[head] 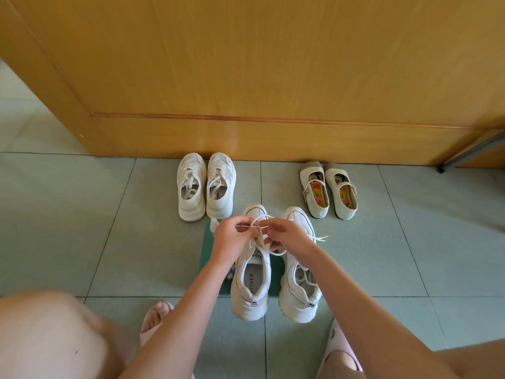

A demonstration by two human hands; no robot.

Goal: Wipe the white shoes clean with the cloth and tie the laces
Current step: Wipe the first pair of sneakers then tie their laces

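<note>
— What do you have straight ahead?
— A wooden door (246, 64), its bottom edge meeting the tiled floor (68, 214).
— And to your right?
— Strapped flats (328, 190) side by side, toes to the door, patterned insoles showing. Farther right, a dark leg (470, 153) touches the floor.
— Closer in?
— A small white bottle (214, 222), and pale slippers (337, 341) on your feet.

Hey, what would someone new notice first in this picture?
The left hand and right hand meet mid-frame, pinching a white lace above the nearest white sneakers. Behind them, another white pair and beige strap shoes stand by a wooden door.
</note>
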